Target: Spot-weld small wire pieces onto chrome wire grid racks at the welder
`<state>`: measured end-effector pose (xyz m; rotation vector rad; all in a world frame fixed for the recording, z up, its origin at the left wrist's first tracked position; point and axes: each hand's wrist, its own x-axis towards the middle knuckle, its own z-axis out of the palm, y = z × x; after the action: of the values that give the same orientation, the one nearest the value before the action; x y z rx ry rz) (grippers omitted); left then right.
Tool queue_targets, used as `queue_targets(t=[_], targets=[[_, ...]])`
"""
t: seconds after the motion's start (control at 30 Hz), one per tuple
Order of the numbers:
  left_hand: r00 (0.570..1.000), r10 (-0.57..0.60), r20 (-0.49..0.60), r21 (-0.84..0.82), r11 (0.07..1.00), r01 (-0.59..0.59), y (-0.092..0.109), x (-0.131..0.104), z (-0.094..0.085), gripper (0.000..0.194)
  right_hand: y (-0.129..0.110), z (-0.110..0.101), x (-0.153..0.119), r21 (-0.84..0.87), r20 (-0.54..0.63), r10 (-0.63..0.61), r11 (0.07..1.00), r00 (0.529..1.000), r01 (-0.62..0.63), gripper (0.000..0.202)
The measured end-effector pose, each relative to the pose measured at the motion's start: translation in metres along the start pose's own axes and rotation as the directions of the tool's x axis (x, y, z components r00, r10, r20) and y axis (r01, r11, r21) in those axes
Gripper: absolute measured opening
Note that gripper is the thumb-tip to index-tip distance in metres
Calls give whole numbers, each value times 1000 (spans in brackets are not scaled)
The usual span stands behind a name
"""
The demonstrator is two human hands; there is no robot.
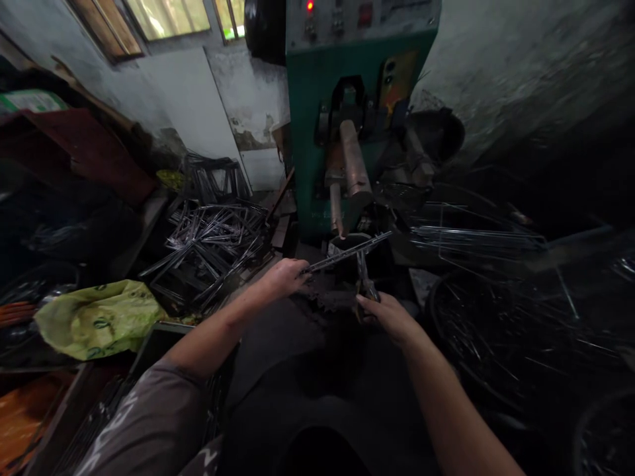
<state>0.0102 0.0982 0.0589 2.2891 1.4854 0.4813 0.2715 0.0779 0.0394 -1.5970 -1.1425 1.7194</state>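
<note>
My left hand is closed on the near end of a thin metal wire frame, which slants up to the right below the machine's copper-coloured electrodes. My right hand grips the handles of a pliers-like tool. The tool points upward and its tip meets the wire frame near its right part. The lower electrode's tip is just above the frame; whether they touch is hard to tell.
A green machine with a lit red lamp stands ahead. Bent wire frames are heaped at the left, beside a yellow-green bag. More long wires lie at the right, above a dark round tub of metal pieces.
</note>
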Motion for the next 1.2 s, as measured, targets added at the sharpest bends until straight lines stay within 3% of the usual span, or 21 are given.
queue_targets(t=[0.27, 0.57, 0.63, 0.87, 1.2], targets=[[1000, -8, -5, 8, 1000, 8, 0, -5, -1, 14, -5, 9, -2, -123, -48, -122, 986, 991, 115, 41], [999, -24, 24, 103, 994, 22, 4, -4, -2, 14, 5, 1, 7, -315, -133, -163, 942, 978, 114, 32], [998, -43, 46, 128, 991, 37, 4, -4, 2, 12, 4, 3, 6, -265, -139, -132, 960, 982, 92, 31], [992, -65, 107, 96, 994, 55, 2, -10, 19, 13, 5, 20, 2, 170, -31, -29, 985, 999, 34, 38], [987, -88, 133, 123, 990, 72, -4, -5, 26, 7, -8, 29, 6, 337, -4, -18, 941, 1000, 18, 38]])
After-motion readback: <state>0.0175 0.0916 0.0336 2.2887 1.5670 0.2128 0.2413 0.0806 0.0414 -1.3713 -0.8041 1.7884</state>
